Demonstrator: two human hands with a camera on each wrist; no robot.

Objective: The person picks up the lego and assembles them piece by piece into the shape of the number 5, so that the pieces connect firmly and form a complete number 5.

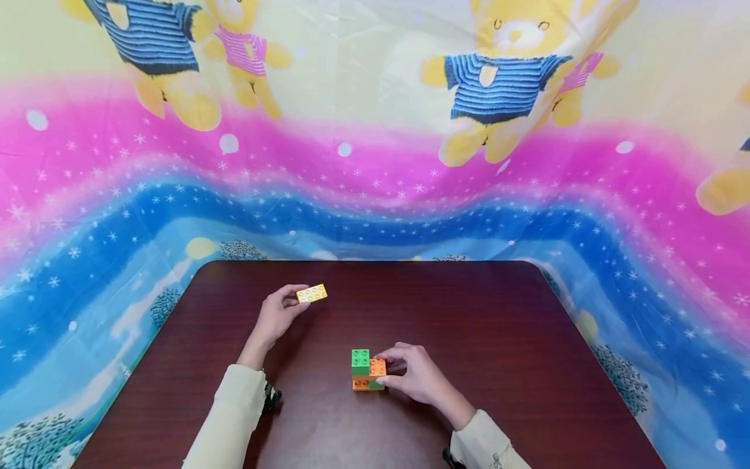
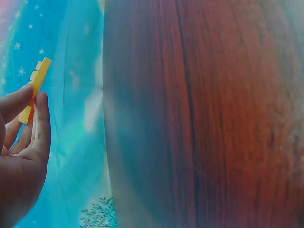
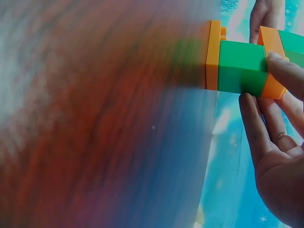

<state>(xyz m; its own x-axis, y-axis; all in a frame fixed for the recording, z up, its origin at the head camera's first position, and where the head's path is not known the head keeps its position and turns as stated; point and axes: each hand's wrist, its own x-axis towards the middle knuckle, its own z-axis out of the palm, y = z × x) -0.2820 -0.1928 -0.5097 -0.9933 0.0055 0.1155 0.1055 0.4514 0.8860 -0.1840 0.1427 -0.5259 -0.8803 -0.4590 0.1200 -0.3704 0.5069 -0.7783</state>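
Note:
Up off the table, toward its far left side, my left hand (image 1: 278, 317) pinches a thin yellow building brick (image 1: 312, 294) by one end between thumb and fingers. Its studs face up in the head view; the left wrist view shows the yellow brick (image 2: 40, 80) edge-on. My right hand (image 1: 420, 372) grips a small stack of green and orange building bricks on the table, with thumb and fingers at its right side. On top sits a green brick (image 1: 360, 359), next to the exposed studs of an orange brick (image 1: 377, 368). In the right wrist view a thin orange base (image 3: 212, 54) carries a green brick (image 3: 242, 69).
The dark reddish-brown table (image 1: 480, 312) has rounded far corners. Behind it and along the sides hangs a colourful curtain (image 1: 375, 169) with printed bears and snowflakes.

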